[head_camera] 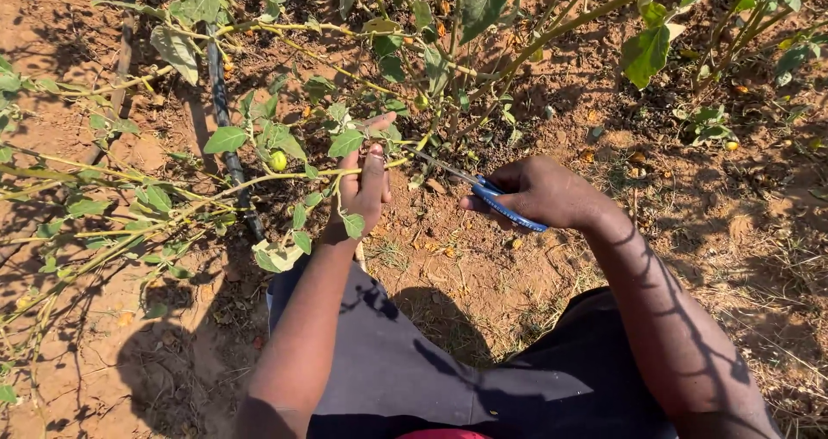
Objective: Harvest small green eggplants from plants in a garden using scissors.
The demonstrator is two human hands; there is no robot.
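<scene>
While the left hand (362, 189) grasps a branch (259, 180), the right hand (539, 193) grips blue-handled scissors (479, 187), blades pointing upper-left toward the left fingers.

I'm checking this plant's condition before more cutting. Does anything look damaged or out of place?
The long stem that the left hand grips lies almost flat over the soil instead of standing. Small fallen fruits dot the ground. The scissors in the right hand look sound.
</scene>
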